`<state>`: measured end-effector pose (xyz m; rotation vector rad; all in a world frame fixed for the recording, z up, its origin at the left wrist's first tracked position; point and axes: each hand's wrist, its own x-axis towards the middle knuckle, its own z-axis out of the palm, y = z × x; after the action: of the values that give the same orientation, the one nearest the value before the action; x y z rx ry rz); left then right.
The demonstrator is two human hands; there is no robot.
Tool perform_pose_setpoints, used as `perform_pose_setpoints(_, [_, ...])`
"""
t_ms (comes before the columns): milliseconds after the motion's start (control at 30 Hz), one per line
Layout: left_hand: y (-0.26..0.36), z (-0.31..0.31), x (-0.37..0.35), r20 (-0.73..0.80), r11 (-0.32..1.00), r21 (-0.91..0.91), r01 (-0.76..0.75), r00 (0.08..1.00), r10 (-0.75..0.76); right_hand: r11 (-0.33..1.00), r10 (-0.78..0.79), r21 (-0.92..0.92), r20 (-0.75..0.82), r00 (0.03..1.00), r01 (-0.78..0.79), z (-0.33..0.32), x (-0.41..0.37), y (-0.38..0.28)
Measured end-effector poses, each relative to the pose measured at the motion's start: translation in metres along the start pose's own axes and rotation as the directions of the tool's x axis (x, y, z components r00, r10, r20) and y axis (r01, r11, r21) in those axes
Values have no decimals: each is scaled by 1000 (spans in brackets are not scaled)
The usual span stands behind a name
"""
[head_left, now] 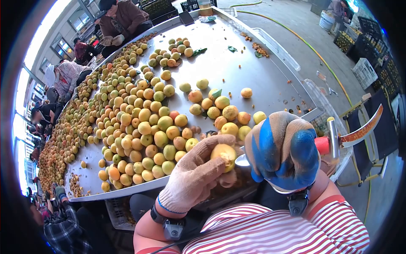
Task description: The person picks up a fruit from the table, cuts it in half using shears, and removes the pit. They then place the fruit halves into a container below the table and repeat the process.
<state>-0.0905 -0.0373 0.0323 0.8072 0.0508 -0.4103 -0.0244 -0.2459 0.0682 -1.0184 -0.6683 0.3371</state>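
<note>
At lower centre of the frame, the left hand (192, 180), in a beige glove, grips a fruit (224, 155). Its fingers (211, 144) curl over the top and the thumb sits beneath. The fruit is small, roundish and yellow, with a duller brownish patch. Just right of it, the right hand (283, 148), in a blue-coated glove, is clenched around a tool (338, 139), whose rounded metal tip meets the fruit's right side. Above lies a pile (139, 122) of similar fruit on a steel table (237, 72).
</note>
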Motion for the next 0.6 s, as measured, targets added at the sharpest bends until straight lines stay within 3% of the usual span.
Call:
perform_pose_setpoints(67, [-1,2,-2,21,1000,-9,22,1000,-22,998,-41,-35,67,997,44,-1,2,-2])
perform_pose_setpoints(200, [3,16,-6,-10,995,97,19,1000,-18,993,-116,-6,44,992,116,6,4,1])
perform_pose_setpoints(400, [7,24,-11,-26,988,154,23,999,-19,965,-186,-182,24,982,188,9,2,1])
perform_pose_setpoints(467, [6,25,-11,-42,983,184,30,999,-23,970,-182,-159,32,983,185,9,2,6])
perform_pose_setpoints(533, [1,25,-10,-79,955,294,-49,994,75,977,-175,-113,47,983,179,8,2,13])
perform_pose_setpoints(567, [1,26,-9,-78,954,295,-50,994,76,967,-154,-179,152,976,180,-3,-1,16])
perform_pose_setpoints(600, [2,28,-9,-70,909,410,-78,991,116,967,-154,-179,152,976,180,-3,0,22])
